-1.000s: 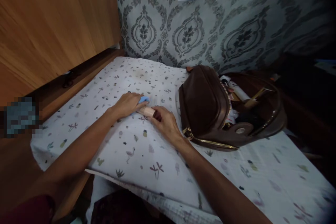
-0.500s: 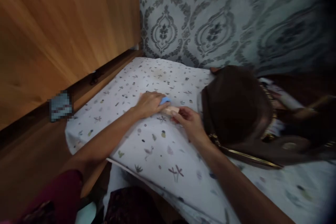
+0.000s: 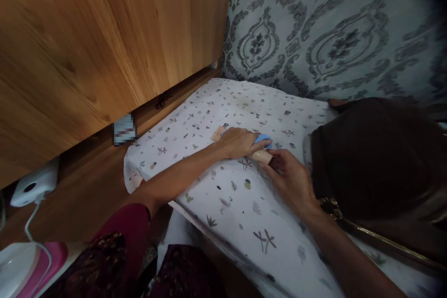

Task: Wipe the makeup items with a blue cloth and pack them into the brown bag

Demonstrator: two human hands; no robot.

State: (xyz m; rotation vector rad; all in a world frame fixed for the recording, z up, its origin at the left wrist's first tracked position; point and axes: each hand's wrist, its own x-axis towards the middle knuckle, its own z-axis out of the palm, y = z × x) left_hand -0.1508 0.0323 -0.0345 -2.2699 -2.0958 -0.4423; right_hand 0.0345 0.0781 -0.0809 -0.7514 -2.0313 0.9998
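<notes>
My left hand (image 3: 239, 143) lies palm down over a small blue object (image 3: 264, 139), pressing it against the patterned sheet. The blue edge shows past its fingers; the rest is covered. A flat beige piece (image 3: 218, 133) sticks out on the other side of that hand. My right hand (image 3: 289, 177) pinches a short cream-coloured piece (image 3: 262, 156) between thumb and fingers, right against the left thumb. Whether the cream and blue things are joined I cannot tell. Both hands rest low over the white sheet (image 3: 223, 177) printed with palms and flamingos.
A dark brown bag (image 3: 370, 158) with a gold zip stands close to my right forearm. Along the left runs a wooden cabinet (image 3: 139, 32). A white device (image 3: 37, 184) with a cable lies on the floor, near a pink and white item (image 3: 52, 260).
The view has swung left, so the scene sits further right and more floor shows. Both hands keep their places on the small objects, with little visible change.
</notes>
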